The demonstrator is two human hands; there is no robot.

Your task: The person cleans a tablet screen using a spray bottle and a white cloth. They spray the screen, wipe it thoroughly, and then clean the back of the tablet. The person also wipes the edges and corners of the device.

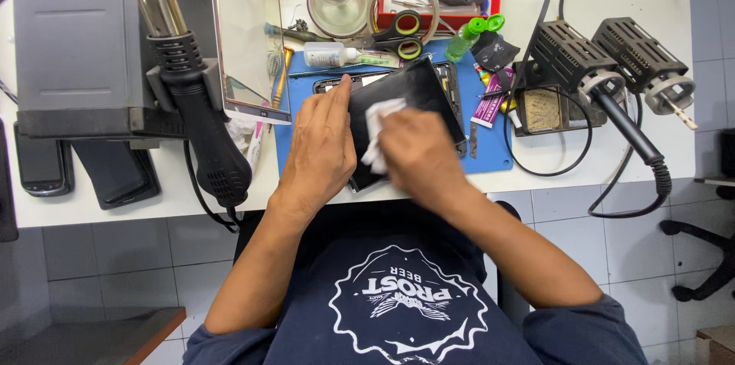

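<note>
The black panel lies tilted on the blue mat, near the front edge of the white table, just in front of my body. Its surface is dark and glossy. My left hand is at 9 o'clock of the panel; the hand is flat and open, the fingers together, and it presses on the left edge of the panel, without closing around it. My right hand is at about 6 o'clock and lies over the lower part of the panel. It is loosely closed on a small white cloth, which touches the dark surface between my two hands.

Under the panel, at 12 o'clock, I see the edge of a phone frame. Farther at 12 o'clock are scissors with black and green handles and a small white bottle. At 1 o'clock stands a green bottle. At 3 o'clock there are two black soldering iron stands. At 9 o'clock, well apart, a black hot air gun hangs beside a grey station box.
</note>
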